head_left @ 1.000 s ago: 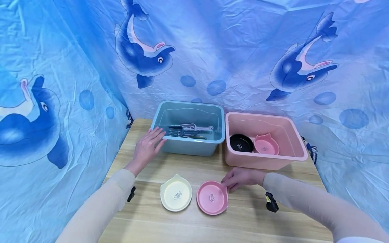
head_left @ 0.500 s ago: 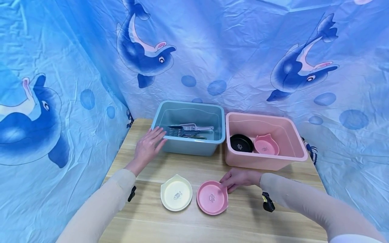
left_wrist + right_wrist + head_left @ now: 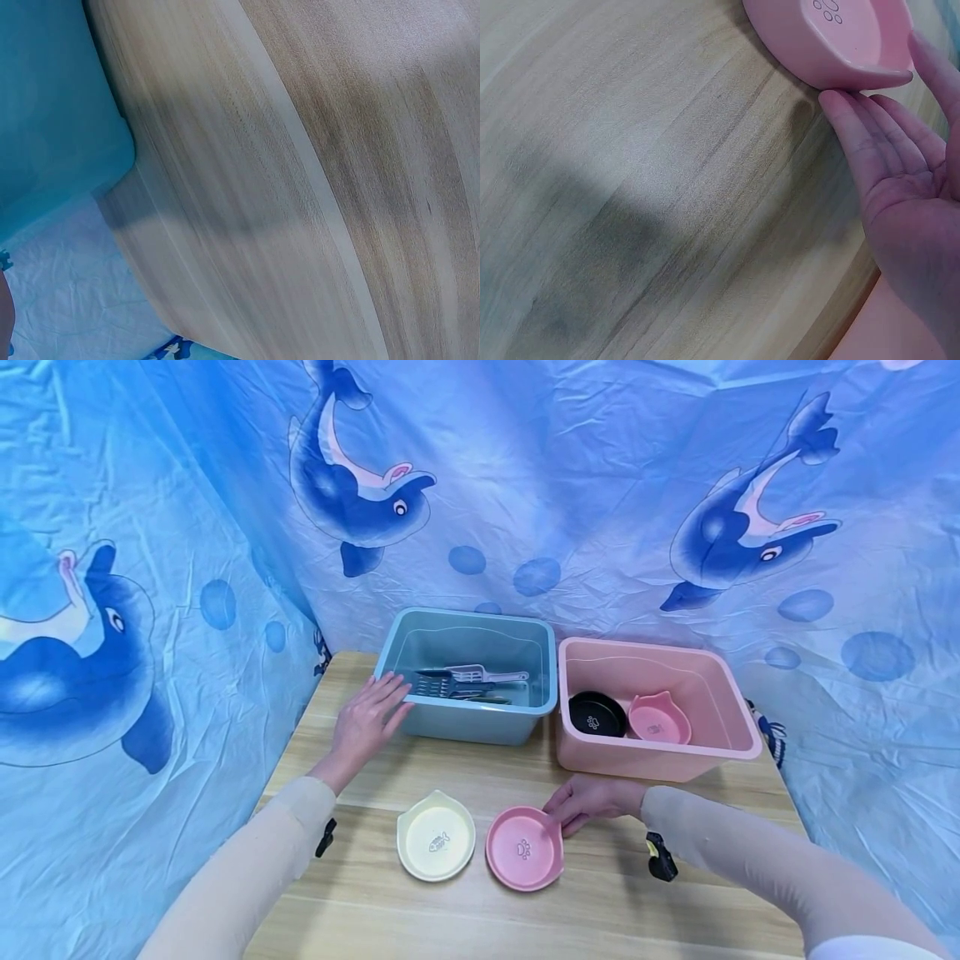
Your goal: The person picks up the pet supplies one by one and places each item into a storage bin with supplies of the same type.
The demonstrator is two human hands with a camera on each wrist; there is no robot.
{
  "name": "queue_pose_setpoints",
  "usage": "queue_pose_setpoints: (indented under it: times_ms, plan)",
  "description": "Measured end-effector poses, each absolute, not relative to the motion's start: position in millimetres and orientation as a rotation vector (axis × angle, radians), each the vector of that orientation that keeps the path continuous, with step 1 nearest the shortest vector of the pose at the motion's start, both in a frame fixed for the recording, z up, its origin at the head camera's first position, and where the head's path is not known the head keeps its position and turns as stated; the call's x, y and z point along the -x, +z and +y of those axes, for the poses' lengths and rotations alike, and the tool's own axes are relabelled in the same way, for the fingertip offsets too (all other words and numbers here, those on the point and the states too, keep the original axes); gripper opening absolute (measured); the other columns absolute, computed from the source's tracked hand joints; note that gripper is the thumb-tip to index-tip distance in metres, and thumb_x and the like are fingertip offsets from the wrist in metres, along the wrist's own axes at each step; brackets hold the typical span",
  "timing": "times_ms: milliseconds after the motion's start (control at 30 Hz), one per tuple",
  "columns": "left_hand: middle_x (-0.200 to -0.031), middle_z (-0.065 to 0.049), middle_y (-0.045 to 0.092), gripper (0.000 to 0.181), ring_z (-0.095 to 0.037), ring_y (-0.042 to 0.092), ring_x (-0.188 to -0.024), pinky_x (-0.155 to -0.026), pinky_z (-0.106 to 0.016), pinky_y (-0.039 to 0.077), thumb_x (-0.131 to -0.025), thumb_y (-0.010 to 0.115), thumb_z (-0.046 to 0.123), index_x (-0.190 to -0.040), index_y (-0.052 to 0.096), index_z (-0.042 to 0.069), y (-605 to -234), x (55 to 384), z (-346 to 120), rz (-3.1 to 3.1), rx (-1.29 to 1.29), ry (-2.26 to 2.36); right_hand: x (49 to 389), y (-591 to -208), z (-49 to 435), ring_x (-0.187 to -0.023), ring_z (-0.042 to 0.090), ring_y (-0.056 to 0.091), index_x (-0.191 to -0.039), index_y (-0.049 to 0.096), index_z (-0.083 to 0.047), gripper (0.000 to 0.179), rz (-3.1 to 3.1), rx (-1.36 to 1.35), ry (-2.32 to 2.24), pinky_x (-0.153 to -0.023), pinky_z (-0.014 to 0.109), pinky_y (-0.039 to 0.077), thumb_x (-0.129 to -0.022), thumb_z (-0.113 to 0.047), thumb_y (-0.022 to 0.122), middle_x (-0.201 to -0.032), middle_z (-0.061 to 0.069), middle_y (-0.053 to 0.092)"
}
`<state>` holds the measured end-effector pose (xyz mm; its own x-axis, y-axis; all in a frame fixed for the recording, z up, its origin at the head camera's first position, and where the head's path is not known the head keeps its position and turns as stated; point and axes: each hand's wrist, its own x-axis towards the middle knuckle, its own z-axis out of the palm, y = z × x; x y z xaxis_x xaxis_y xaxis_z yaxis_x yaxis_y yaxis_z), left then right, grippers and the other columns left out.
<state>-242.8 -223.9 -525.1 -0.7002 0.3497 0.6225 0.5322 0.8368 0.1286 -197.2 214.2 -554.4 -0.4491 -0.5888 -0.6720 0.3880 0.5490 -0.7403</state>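
My right hand (image 3: 592, 802) pinches the ear-tipped rim of a pink cat-shaped bowl (image 3: 522, 849) that sits on the table and has a paw print inside. In the right wrist view, the thumb lies at the rim of the pink bowl (image 3: 787, 34) and the fingertips (image 3: 836, 101) are against its outer wall. A cream cat-eared bowl (image 3: 435, 842) with a fish-bone print stands just left of it. With fingers extended, my left hand (image 3: 365, 718) rests on the front left rim of a blue bin (image 3: 465, 724). The left wrist view shows mostly tabletop and bin wall.
Inside the blue bin lie a white slotted scoop (image 3: 506, 677), a dark slotted scoop (image 3: 435, 686) and other small items. A pink bin (image 3: 645, 763) beside it holds a black bowl (image 3: 596, 714) and another pink bowl (image 3: 660, 718). A dolphin-print curtain (image 3: 480, 485) hangs behind the wooden table (image 3: 405, 927).
My right hand has shifted slightly left and closed on the rim of the pink bowl. Both bowls on the table and my left hand hold their places.
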Motion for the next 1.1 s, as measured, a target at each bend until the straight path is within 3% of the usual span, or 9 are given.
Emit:
queue_pose_setpoints:
  times_ms: [133,267,933,1100]
  plan:
    - [-0.142,-0.015,0.069,0.044,-0.034,0.062,-0.138,-0.122,-0.052,0.044,-0.108,0.064,0.041,-0.137,0.073,0.01,-524.1,243.0,-223.3,-2.411,0.648,-0.413,195.1,-553.5,214.6,-0.107,0.027,0.077,-0.133,0.069,0.008,0.037,1.719,0.179,-1.134,-0.096,0.04,0.065,-0.1,-0.006,0.075,-0.124,0.018,0.077]
    - [-0.141,-0.015,0.069,0.047,-0.034,0.063,-0.137,-0.121,-0.053,0.045,-0.092,0.085,0.022,-0.136,0.074,0.009,-523.4,243.4,-221.8,-2.401,0.648,-0.421,193.7,-553.9,216.1,-0.108,0.028,0.078,-0.134,0.067,0.01,0.037,1.721,0.186,-1.154,-0.095,0.04,0.065,-0.1,-0.003,0.073,-0.126,0.02,0.076]
    - [-0.14,-0.016,0.07,0.047,-0.035,0.063,-0.136,-0.121,-0.053,0.046,-0.091,0.085,0.021,-0.135,0.073,0.009,-521.0,242.3,-220.0,-2.413,0.645,-0.409,191.8,-543.3,228.1,-0.094,0.021,0.079,-0.13,0.071,0.009,0.034,1.779,0.276,-1.115,-0.088,0.036,0.067,-0.097,0.0,0.071,-0.115,0.019,0.079]
    - [-0.14,-0.016,0.069,0.043,-0.035,0.063,-0.136,-0.12,-0.053,0.046,-0.096,0.081,0.024,-0.136,0.073,0.009,-521.7,241.0,-222.1,-2.423,0.64,-0.406,195.4,-526.1,231.2,-0.092,0.019,0.078,-0.128,0.073,0.007,0.032,1.835,0.356,-1.075,-0.087,0.035,0.067,-0.097,-0.003,0.072,-0.112,0.016,0.08]
